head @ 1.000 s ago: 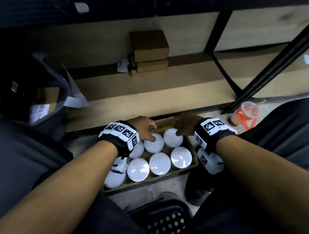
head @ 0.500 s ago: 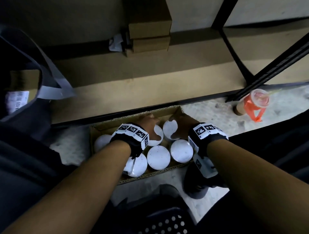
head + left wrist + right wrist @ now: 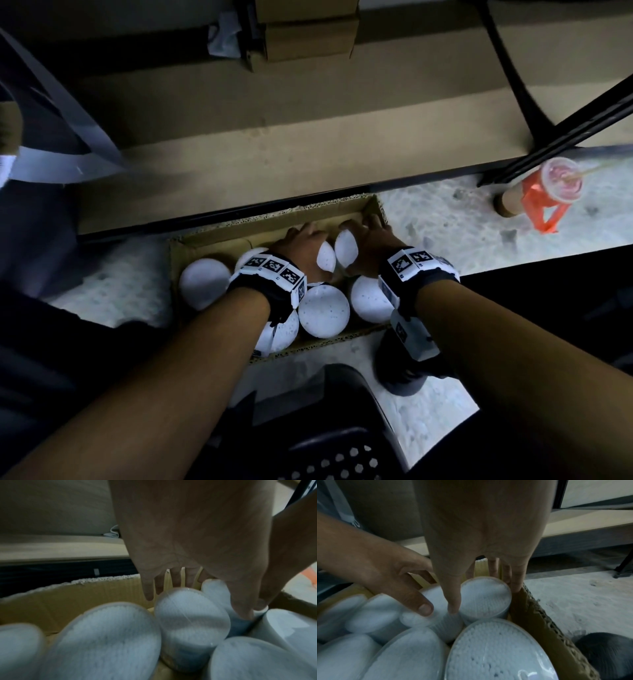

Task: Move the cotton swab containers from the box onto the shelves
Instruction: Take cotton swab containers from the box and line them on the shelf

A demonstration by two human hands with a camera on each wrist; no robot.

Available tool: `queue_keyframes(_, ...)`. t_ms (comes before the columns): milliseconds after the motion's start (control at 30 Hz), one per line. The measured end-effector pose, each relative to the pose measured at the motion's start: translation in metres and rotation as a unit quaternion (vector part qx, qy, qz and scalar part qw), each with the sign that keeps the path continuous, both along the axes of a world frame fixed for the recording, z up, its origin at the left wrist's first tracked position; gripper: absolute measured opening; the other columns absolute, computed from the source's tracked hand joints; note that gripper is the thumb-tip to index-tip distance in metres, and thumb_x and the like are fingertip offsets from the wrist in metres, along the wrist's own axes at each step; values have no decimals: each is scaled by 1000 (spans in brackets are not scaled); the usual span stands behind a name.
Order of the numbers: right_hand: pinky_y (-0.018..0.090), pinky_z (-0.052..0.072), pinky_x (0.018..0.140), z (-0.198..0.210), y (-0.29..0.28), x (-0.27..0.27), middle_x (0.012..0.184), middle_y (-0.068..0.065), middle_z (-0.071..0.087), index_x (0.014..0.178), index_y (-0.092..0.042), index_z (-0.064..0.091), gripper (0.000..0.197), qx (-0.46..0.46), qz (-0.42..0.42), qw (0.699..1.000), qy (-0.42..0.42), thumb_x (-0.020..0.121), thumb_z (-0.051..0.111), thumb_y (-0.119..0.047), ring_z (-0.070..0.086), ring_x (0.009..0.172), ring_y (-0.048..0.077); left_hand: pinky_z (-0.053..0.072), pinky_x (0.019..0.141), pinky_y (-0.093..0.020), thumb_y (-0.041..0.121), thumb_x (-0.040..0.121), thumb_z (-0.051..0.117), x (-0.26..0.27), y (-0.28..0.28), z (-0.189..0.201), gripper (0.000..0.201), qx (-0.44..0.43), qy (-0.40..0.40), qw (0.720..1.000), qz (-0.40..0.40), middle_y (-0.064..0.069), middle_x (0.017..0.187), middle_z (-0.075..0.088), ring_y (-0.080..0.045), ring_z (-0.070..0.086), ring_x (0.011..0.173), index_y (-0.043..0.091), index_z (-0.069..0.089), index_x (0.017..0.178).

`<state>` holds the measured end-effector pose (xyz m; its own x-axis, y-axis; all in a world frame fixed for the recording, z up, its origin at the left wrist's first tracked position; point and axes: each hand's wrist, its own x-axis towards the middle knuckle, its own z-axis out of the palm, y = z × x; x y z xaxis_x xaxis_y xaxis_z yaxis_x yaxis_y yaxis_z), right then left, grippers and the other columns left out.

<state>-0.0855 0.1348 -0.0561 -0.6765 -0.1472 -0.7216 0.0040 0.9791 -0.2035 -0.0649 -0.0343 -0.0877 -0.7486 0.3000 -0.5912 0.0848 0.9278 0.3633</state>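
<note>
An open cardboard box (image 3: pixel 274 219) on the floor holds several round white cotton swab containers. My left hand (image 3: pixel 308 246) reaches into the back row; its fingers lie behind one container (image 3: pixel 192 622) and its thumb (image 3: pixel 243 609) is on the near right side. That container (image 3: pixel 325 260) leans over. My right hand (image 3: pixel 366 240) grips the neighbouring container (image 3: pixel 346 250) in the box's far right corner. Its fingers are behind the container (image 3: pixel 485 601) and its thumb (image 3: pixel 453 605) is in front. The low shelf board (image 3: pixel 274 154) lies just beyond the box.
Small brown boxes (image 3: pixel 308 37) sit at the back of the shelf. A black frame strut (image 3: pixel 565 137) slants down at the right. A drink cup (image 3: pixel 561 178) in an orange strap stands on the floor to the right. A dark perforated stool (image 3: pixel 342 455) is below me.
Both hands have gone from the lids down around the two back-row containers, which now lean. The view has tilted down, showing the whole box.
</note>
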Motion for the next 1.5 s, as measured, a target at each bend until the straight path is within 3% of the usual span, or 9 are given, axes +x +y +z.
queue_keyframes(167, 54, 40, 104, -8, -3, 6, 148, 13, 18, 145, -32, 30, 81, -15, -5, 999, 32, 77, 74, -35, 28, 133, 47, 48, 94, -45, 56, 68, 74, 4, 2, -5, 81, -9, 5, 1000, -5, 0, 142, 34, -32, 44, 123, 32, 42, 139)
queue_keyframes(467, 54, 44, 100, -18, -5, 4, 142, 11, 21, 140, -34, 33, 74, 0, -8, 999, 46, 77, 73, -32, 33, 128, 43, 46, 91, -42, 66, 64, 71, 10, 7, -8, 81, -61, 68, 996, -13, 1, 136, 37, -30, 38, 122, 27, 46, 131)
queue_keyframes(733, 54, 45, 100, -15, -6, 2, 144, 11, 18, 141, -33, 31, 82, 8, -12, 999, 35, 73, 76, -30, 29, 131, 44, 45, 93, -43, 55, 68, 74, 10, 8, -1, 87, -33, 60, 998, 9, -2, 136, 39, -32, 40, 123, 21, 35, 138)
queue_keyframes(967, 53, 43, 102, -3, -4, 2, 148, 10, 14, 144, -36, 26, 92, -1, -5, 999, 47, 69, 80, -31, 27, 133, 44, 45, 97, -44, 63, 60, 69, 7, 4, 7, 91, -13, 63, 998, 17, -3, 131, 45, -32, 44, 122, 23, 38, 135)
queue_keyframes(1067, 52, 45, 100, 5, -5, 4, 151, 7, 13, 146, -40, 24, 92, -4, -10, 998, 65, 72, 78, -29, 27, 134, 42, 46, 95, -41, 64, 60, 70, 4, 0, 16, 85, -16, 84, 996, 13, -3, 127, 49, -30, 48, 118, 22, 43, 129)
queue_keyframes(1233, 51, 44, 99, 28, -6, 10, 152, 9, 12, 140, -45, 29, 86, -18, -10, 997, 79, 69, 77, -39, 29, 133, 43, 45, 96, -44, 54, 64, 77, 1, -3, 43, 86, -34, 89, 995, 5, -5, 132, 43, -34, 41, 124, 20, 40, 134)
queue_keyframes(1367, 52, 46, 95, 53, -7, 17, 143, 9, 21, 133, -38, 38, 77, -11, 3, 993, 121, 66, 77, -39, 33, 130, 40, 48, 92, -41, 55, 60, 78, 6, -5, 73, 84, -36, 121, 992, -7, -5, 124, 49, -32, 50, 114, 17, 44, 126)
queue_keyframes(1500, 50, 48, 94, 82, -8, 21, 132, 7, 27, 130, -41, 40, 78, -20, 19, 990, 137, 60, 76, -38, 41, 121, 40, 50, 85, -38, 57, 53, 76, 8, -9, 104, 79, -36, 140, 989, -16, -2, 115, 51, -30, 54, 104, 19, 50, 116)
